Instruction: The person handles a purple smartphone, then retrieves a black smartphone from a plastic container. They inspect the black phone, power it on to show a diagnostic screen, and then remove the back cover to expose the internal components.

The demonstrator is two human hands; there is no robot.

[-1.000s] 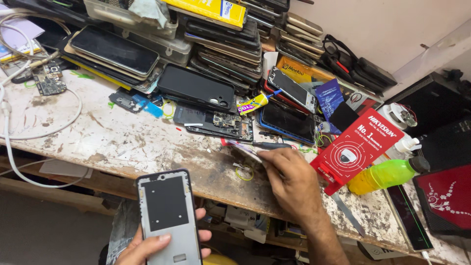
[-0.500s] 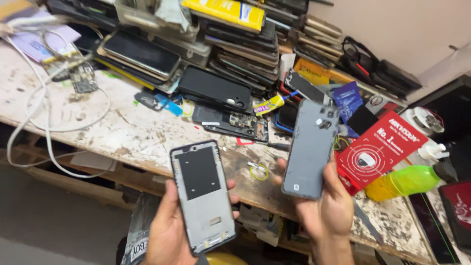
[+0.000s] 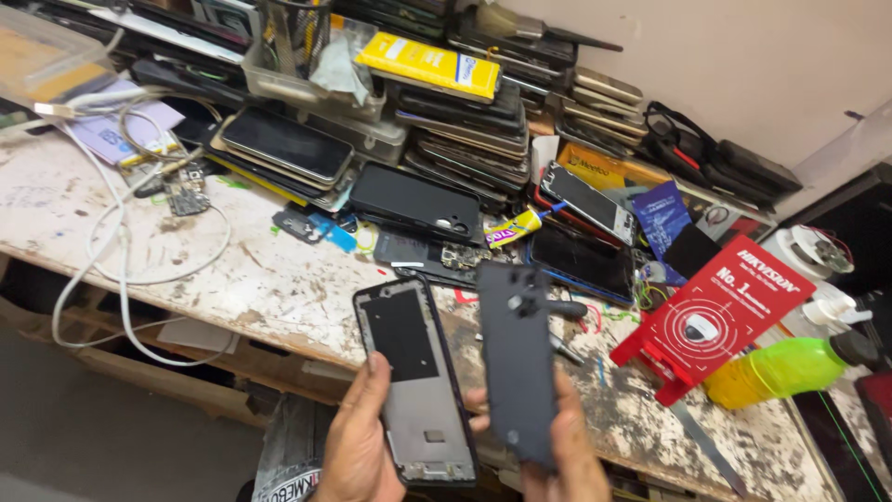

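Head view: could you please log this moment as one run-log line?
left hand: holds phone frame | right hand: holds back cover | both above bench edge | red box at right

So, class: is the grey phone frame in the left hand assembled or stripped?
Stripped: the grey phone frame in the left hand shows bare inner metal, no screen.

Scuffed white workbench (image 3: pixel 279 279), plain pale wall (image 3: pixel 743 74), grey floor (image 3: pixel 84 446) prob. concrete
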